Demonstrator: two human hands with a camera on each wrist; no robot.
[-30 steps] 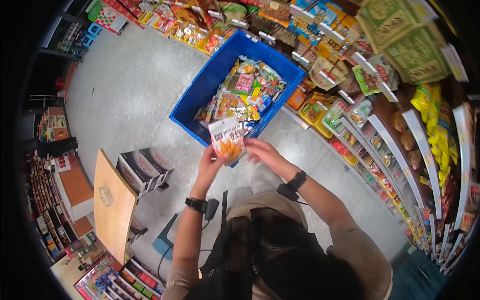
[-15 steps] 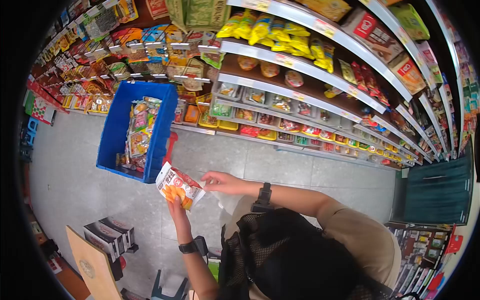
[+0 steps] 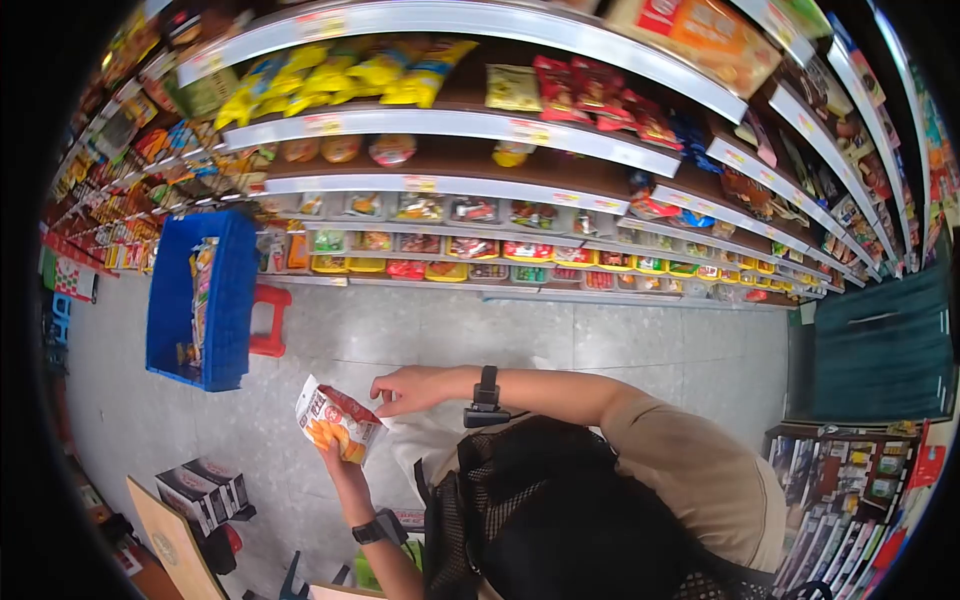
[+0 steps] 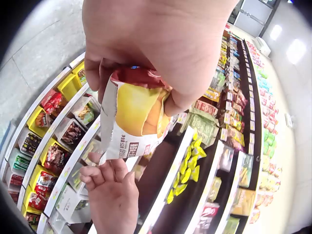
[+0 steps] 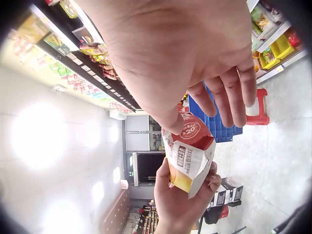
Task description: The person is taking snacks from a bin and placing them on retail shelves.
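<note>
A white and red snack bag (image 3: 335,420) with orange pieces printed on it is held in my left hand (image 3: 345,477), low in front of me. In the left wrist view my left hand (image 4: 156,44) pinches the bag (image 4: 136,114) between thumb and fingers. My right hand (image 3: 415,388) is just beside the bag's right edge, fingers loosely bent. In the right wrist view the fingers of my right hand (image 5: 185,58) are spread beside the bag (image 5: 189,146), and the thumb overlaps its top; contact cannot be told.
Curved shelves (image 3: 450,125) of packaged snacks run across the top and right. A blue bin (image 3: 230,300) with packets stands at the left, beside a red stool (image 3: 268,320). Stacked boxes (image 3: 205,492) and a wooden board (image 3: 165,540) are at the lower left.
The view has turned right, so the blue bin now appears further left and more shelving shows. The bag stays in my left hand; my right hand remains near its edge.
</note>
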